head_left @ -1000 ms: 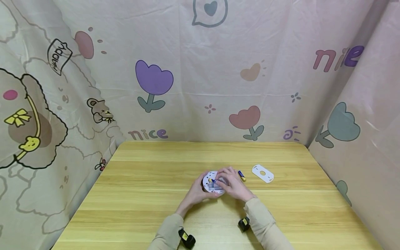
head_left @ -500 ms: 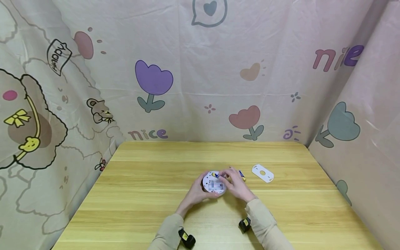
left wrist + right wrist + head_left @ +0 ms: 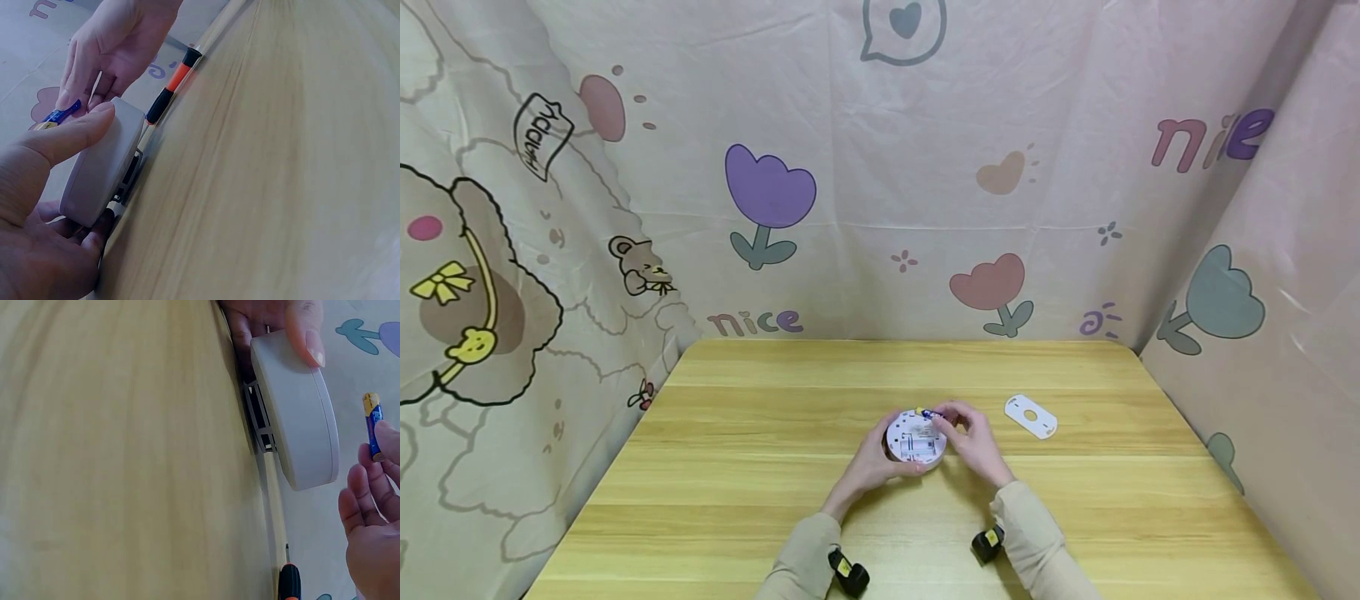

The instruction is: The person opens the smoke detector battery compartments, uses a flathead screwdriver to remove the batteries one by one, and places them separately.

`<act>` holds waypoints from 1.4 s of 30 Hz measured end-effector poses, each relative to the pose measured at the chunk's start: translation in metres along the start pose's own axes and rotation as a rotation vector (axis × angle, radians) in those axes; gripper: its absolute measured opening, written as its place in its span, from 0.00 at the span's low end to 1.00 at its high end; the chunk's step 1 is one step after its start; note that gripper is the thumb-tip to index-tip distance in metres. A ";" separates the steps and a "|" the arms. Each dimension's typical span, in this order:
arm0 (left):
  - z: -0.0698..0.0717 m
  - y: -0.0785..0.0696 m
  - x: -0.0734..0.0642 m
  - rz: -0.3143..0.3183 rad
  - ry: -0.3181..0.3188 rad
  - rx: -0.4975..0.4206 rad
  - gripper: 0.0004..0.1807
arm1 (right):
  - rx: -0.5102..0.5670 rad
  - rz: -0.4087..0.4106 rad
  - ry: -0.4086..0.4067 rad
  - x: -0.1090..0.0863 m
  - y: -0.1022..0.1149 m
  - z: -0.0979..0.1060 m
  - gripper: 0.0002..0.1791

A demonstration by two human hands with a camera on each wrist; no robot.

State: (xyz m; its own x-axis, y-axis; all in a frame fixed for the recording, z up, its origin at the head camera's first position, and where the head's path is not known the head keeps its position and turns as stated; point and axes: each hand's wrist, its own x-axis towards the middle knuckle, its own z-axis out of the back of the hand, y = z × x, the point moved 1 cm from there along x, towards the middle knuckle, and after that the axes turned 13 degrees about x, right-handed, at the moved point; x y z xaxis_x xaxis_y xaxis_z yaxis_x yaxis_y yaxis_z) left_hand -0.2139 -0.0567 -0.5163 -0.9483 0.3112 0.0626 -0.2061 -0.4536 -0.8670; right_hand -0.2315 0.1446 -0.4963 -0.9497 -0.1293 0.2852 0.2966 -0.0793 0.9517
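My left hand [image 3: 872, 458] grips a round white device [image 3: 913, 443] by its rim, thumb at the near side. Its upper face has a recessed battery compartment in the middle. Between thumb and fingers, my right hand [image 3: 973, 437] pinches a blue and yellow battery [image 3: 929, 413] above the far right rim. In the right wrist view the battery [image 3: 374, 428] stands apart from the device [image 3: 297, 412]. A dark open bracket [image 3: 259, 419] shows on the device's underside, close above the table.
A white oblong plate [image 3: 1032, 417] with a central hole lies right of my right hand. A screwdriver [image 3: 175, 81] with an orange and black handle lies on the wooden table [image 3: 760, 467]. Patterned cloth [image 3: 865, 167] hangs behind and at both sides.
My right hand has moved the battery from over the compartment up and right to the far rim. A second battery, earlier visible on the table beside that hand, is out of sight.
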 end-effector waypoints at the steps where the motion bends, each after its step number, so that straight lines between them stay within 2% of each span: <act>1: 0.000 0.000 0.000 0.000 -0.001 0.002 0.59 | 0.029 -0.013 -0.012 0.000 -0.001 0.000 0.10; 4: 0.000 0.001 0.000 0.002 -0.003 0.005 0.59 | 0.115 -0.056 -0.046 0.000 -0.002 0.001 0.12; 13: 0.000 0.001 0.001 0.011 -0.003 0.019 0.59 | 0.275 -0.149 -0.138 -0.001 -0.001 0.005 0.16; 20: 0.000 0.001 0.001 0.017 0.002 0.022 0.59 | 0.409 -0.148 -0.178 -0.003 -0.003 0.009 0.19; 29: -0.001 0.002 0.001 0.024 -0.004 0.017 0.59 | 0.519 -0.224 -0.241 -0.003 -0.004 0.017 0.19; 35: -0.001 0.002 0.001 0.030 -0.010 0.019 0.59 | 0.620 -0.217 -0.274 -0.003 -0.004 0.021 0.14; 42: -0.001 0.001 0.000 0.038 -0.009 0.013 0.60 | 0.629 -0.224 -0.368 -0.003 -0.005 0.028 0.13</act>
State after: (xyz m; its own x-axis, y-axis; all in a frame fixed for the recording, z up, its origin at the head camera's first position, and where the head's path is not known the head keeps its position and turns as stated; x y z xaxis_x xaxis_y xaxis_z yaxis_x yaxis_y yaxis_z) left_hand -0.2143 -0.0568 -0.5178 -0.9575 0.2864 0.0341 -0.1731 -0.4762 -0.8622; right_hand -0.2329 0.1732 -0.4992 -0.9853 0.1706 -0.0083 0.0842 0.5272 0.8456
